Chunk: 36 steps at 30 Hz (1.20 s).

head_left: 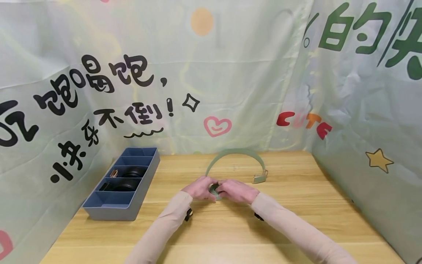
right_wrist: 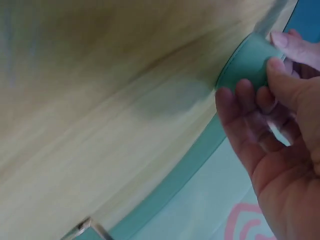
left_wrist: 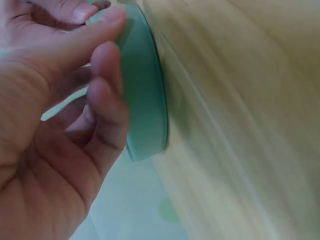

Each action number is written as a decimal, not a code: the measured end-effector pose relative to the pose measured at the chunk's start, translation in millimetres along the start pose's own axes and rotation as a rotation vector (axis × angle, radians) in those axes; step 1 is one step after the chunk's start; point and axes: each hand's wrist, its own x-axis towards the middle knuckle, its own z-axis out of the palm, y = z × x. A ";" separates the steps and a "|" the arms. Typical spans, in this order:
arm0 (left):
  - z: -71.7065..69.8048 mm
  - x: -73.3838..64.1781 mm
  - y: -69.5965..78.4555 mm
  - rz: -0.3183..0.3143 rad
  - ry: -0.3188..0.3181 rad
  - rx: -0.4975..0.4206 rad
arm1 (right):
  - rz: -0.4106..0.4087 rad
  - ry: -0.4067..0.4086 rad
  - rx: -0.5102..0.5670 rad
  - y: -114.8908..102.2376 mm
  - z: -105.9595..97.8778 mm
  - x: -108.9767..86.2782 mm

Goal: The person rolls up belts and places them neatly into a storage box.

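A green belt [head_left: 235, 151] stands on its edge on the table, one part wound into a flat coil [head_left: 213, 189]. My left hand [head_left: 199, 187] grips the coil from the left, fingers curled against its outer band [left_wrist: 144, 85] in the left wrist view. From the right, my right hand [head_left: 238, 190] pinches the same coil; in the right wrist view its thumb and fingers touch the green band [right_wrist: 245, 62]. The unrolled strap [right_wrist: 192, 155] arcs away behind the hands to a metal buckle [head_left: 265, 172] at the right. Fingers hide part of the coil.
At the left stands a blue-grey divided box [head_left: 141, 190]. Two of its compartments hold coiled black belts [head_left: 125, 185], one with a gold-coloured buckle [head_left: 114, 173]. Printed cloth [head_left: 244, 91] walls the wooden table [head_left: 296, 205] at the back and both sides.
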 end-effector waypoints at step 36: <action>4.5 -0.3 -2.6 -0.148 -0.009 -0.083 | -0.011 -0.003 -0.054 2.2 1.9 -0.6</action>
